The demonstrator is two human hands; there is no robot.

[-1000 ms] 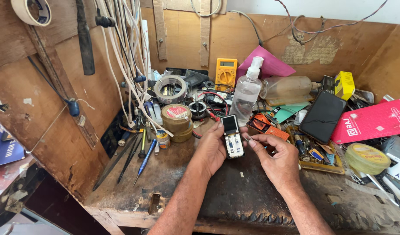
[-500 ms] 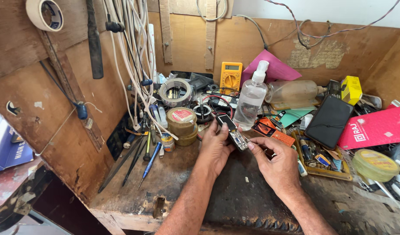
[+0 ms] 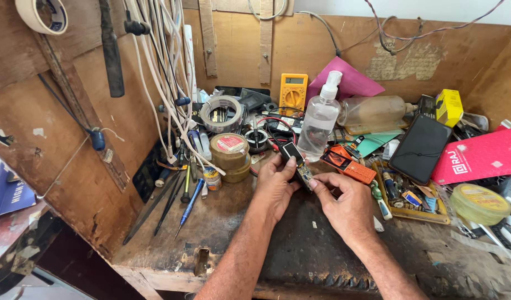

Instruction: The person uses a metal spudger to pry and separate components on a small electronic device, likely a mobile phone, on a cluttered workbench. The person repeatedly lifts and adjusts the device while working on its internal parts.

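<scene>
Your left hand [image 3: 275,186] and right hand [image 3: 347,206] are together gripping a small black keypad phone [image 3: 296,164], tilted between your fingertips; a clear plastic pump bottle [image 3: 320,119] is standing just beyond them.

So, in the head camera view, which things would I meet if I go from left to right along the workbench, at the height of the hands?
Blue-handled screwdriver → stack of round brown tape rolls → left hand → small dark phone held in both hands → right hand → black flat smartphone → round yellow-lidded tin.
</scene>
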